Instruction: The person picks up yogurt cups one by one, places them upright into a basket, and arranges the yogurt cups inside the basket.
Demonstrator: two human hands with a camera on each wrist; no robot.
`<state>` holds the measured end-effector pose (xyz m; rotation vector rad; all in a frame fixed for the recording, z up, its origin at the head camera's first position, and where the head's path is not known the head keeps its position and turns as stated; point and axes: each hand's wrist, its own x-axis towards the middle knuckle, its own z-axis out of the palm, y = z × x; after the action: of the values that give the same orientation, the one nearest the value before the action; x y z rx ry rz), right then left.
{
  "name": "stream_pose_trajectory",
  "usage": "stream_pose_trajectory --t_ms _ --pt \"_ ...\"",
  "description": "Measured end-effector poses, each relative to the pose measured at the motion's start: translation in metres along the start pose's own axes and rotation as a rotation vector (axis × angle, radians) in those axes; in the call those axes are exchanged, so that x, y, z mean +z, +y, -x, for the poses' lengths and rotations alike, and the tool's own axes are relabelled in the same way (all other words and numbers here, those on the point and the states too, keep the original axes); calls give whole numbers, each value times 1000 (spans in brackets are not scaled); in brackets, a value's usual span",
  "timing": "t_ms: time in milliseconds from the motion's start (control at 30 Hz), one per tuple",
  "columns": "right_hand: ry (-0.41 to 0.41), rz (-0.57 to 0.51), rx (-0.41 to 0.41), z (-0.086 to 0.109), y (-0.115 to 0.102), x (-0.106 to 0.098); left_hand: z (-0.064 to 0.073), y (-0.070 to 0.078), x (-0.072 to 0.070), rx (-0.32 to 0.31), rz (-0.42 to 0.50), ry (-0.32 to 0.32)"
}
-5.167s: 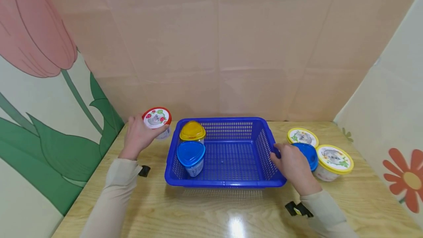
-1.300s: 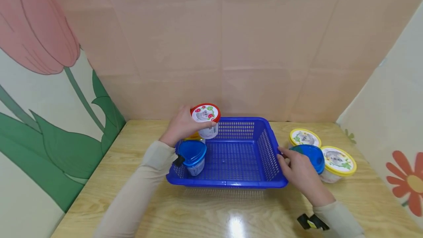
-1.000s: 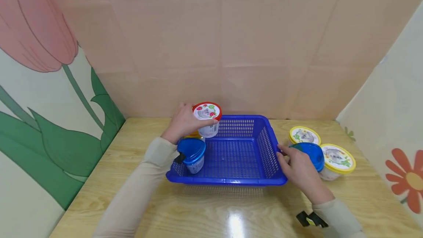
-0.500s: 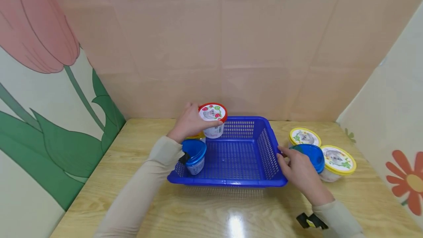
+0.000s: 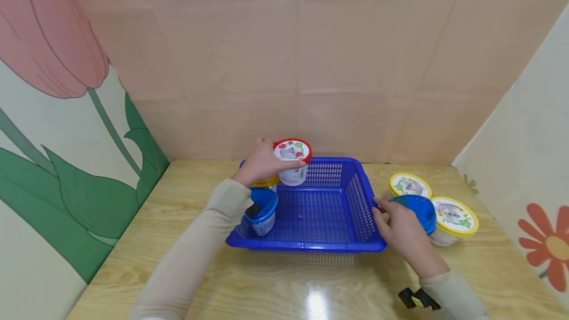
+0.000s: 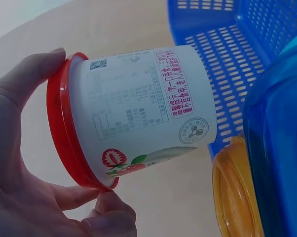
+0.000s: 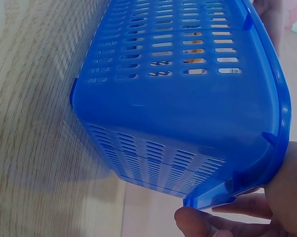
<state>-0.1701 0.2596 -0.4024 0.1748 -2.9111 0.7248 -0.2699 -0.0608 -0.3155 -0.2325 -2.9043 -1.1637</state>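
A white paper tub (image 5: 294, 176) with a red lid and strawberry print is in my left hand (image 5: 265, 163), thumb and fingers around the lid's rim. It is upright above the back part of a blue plastic basket (image 5: 306, 246). Inside the basket, along its left side, a yellow-lidded tub (image 5: 267, 182) and a blue-lidded tub (image 5: 265, 205) stand one behind the other, both partly covered by my hand and sleeve. My right hand (image 5: 403, 231) grips the basket's right rim; the right wrist view shows the thumb and fingers at the rim (image 7: 282, 108).
Right of the basket stand two yellow-lidded tubs (image 5: 410, 184) (image 5: 454, 215) with a blue-lidded container (image 5: 420, 210) between them, near my right hand. The wooden table (image 5: 266, 285) meets a beige backdrop (image 5: 293, 63) behind and painted walls at both sides.
My left hand has carried the red-lidded tub from the table left of the basket rightward over its back part, still drifting right. My right hand stays at the right rim.
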Motion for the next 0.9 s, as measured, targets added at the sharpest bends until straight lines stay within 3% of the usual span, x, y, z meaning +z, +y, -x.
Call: stream_pose_trajectory --t_ms 267,500,767,900 --pt "8 1 0 0 2 2 -6 2 7 -4 -20 -33" --pt "6 -1 2 -1 2 2 -12 3 11 2 -90 -66" --pt "6 1 5 -1 1 2 -17 3 13 -56 -155 -138" --pt "10 2 3 1 1 2 -20 4 15 -49 -219 -171"
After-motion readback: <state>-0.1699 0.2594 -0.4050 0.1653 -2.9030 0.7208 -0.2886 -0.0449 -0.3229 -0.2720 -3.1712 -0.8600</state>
